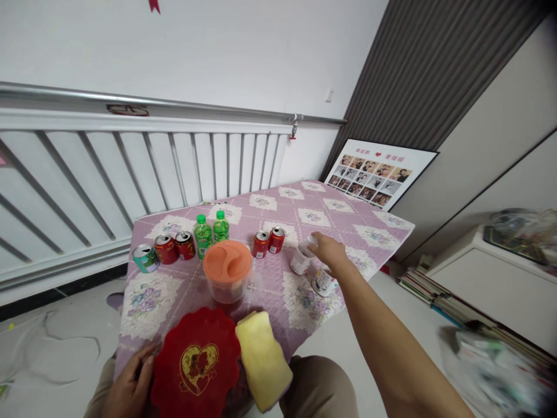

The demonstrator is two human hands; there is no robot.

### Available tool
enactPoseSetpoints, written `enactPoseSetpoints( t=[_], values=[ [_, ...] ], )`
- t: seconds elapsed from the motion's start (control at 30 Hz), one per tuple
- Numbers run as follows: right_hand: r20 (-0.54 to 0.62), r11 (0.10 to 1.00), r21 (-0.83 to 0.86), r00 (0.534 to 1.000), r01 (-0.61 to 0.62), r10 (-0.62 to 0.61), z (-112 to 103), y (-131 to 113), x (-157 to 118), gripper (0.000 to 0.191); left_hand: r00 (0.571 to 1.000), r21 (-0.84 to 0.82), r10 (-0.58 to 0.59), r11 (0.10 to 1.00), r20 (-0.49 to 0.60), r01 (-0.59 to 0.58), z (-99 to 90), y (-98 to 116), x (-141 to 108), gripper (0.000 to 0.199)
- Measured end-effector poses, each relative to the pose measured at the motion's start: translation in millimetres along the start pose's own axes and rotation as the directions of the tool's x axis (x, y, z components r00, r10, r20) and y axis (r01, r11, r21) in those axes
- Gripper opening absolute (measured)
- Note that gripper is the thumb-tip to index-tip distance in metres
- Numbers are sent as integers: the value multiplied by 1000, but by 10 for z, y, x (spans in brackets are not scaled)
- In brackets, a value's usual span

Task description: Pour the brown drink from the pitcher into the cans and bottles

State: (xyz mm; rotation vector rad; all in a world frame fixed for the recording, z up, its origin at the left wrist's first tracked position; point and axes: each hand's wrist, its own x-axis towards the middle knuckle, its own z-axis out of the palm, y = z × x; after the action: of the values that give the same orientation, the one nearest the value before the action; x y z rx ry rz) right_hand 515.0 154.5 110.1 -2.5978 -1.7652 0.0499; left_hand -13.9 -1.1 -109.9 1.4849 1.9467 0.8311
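Note:
My right hand (326,249) reaches over the table, its fingers pinched at a small white piece (311,240) above a white cup (301,259). Just below my wrist stands another white printed cup (324,282). Near the front edge my left hand (133,383) rests beside a red scalloped plate (198,366) with a gold heart, fingers close together at its rim; whether they grip it is hard to tell. A yellow cloth or sponge (264,360) lies right of the plate. Behind them is a clear container with an orange lid (227,261).
The table (270,217) also bears two red cans (261,244) in the middle, two green bottles (203,235), two more red cans (166,249) and a teal can (145,258) at left. A radiator (195,162) stands behind; a photo board (378,174) leans at back right.

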Motion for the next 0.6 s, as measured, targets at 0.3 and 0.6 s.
enactPoseSetpoints(
  t=[0.3, 0.6],
  values=[
    [4, 1000, -9, 1000, 10, -10, -27, 160, -52, 54, 1000, 18, 14, 1000, -4, -14, 18, -10, -20, 43],
    [18, 1000, 22, 1000, 1, -1, 63, 236, -80, 55, 1000, 25, 24, 999, 11, -24, -3, 52, -15, 44]
  ],
)
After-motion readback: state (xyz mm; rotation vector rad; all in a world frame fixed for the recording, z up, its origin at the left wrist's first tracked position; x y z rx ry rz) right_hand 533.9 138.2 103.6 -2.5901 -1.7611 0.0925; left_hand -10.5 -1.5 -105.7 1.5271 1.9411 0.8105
